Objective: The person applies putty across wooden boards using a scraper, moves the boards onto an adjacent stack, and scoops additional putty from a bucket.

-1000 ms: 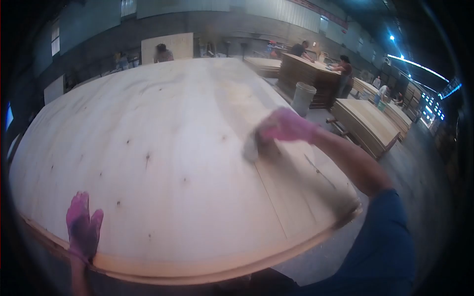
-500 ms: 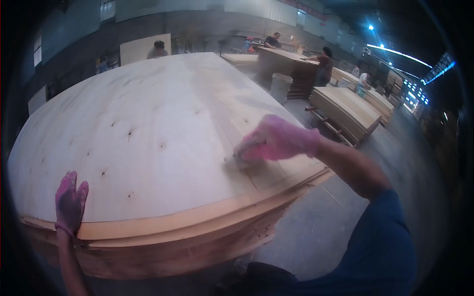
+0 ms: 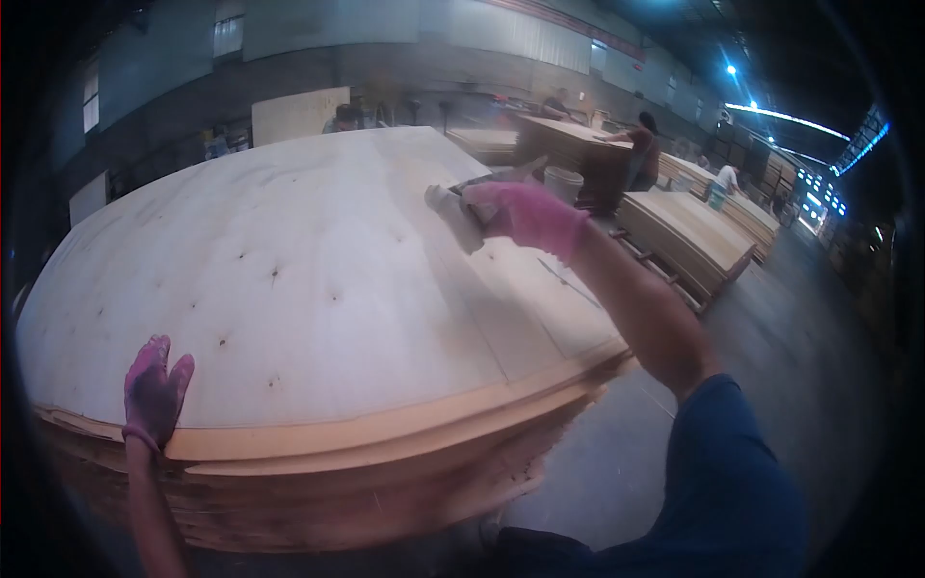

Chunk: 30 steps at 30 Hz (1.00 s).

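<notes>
A large pale wood sheet (image 3: 318, 260) with dark knots lies on top of a stack of sheets. My left hand (image 3: 156, 393), in a pink and dark glove, rests flat at the sheet's near left edge with its thumb apart. In a pink glove, my right hand (image 3: 525, 214) grips a scraper (image 3: 457, 220) with a wide, pale blade, over the right part of the sheet. Whether the blade touches the wood is unclear. A thin dark seam line runs from below the scraper towards the near edge.
Beyond the sheet's right edge stand a pale bucket (image 3: 563, 185) and a low stack of boards (image 3: 686, 241). A co-worker (image 3: 644, 151) leans at a taller stack (image 3: 568, 154). More people and an upright panel (image 3: 299, 116) are farther back.
Over the last half second my right hand has moved up and away from the near edge with the scraper, whose blade now shows more fully. My left hand remains on the sheet; the view has shifted.
</notes>
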### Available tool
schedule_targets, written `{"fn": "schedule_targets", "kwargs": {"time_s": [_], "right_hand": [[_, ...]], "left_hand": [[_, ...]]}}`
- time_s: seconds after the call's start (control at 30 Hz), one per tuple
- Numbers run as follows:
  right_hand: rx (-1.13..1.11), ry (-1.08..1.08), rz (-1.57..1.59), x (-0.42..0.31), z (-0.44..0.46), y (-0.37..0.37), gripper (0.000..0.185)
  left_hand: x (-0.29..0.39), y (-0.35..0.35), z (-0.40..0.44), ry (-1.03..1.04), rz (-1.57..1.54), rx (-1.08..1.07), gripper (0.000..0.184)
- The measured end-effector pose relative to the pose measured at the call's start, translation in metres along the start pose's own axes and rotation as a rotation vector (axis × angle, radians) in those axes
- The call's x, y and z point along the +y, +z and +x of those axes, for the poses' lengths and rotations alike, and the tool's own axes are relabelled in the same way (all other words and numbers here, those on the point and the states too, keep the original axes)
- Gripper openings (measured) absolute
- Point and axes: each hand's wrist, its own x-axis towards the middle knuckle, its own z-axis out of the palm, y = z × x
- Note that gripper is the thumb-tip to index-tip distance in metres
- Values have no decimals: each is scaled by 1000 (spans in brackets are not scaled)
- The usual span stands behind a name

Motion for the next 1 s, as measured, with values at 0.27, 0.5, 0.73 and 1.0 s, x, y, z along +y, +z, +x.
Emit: {"fn": "schedule_targets", "kwargs": {"time_s": [0.27,0.5,0.73,1.0], "right_hand": [[-182,-31,-816,41,93,5,49],[-388,-233,-640,-2,-49,13,21],[-655,-323,-368,-16,-168,-8,29],[173,-60,249,103,-289,-161,29]], "left_hand": [[-7,10,4,32,-83,52,50],[-12,13,3,77,-89,85,47],[-9,5,0,78,-60,23,49],[54,-14,-4,-148,108,-173,46]]}}
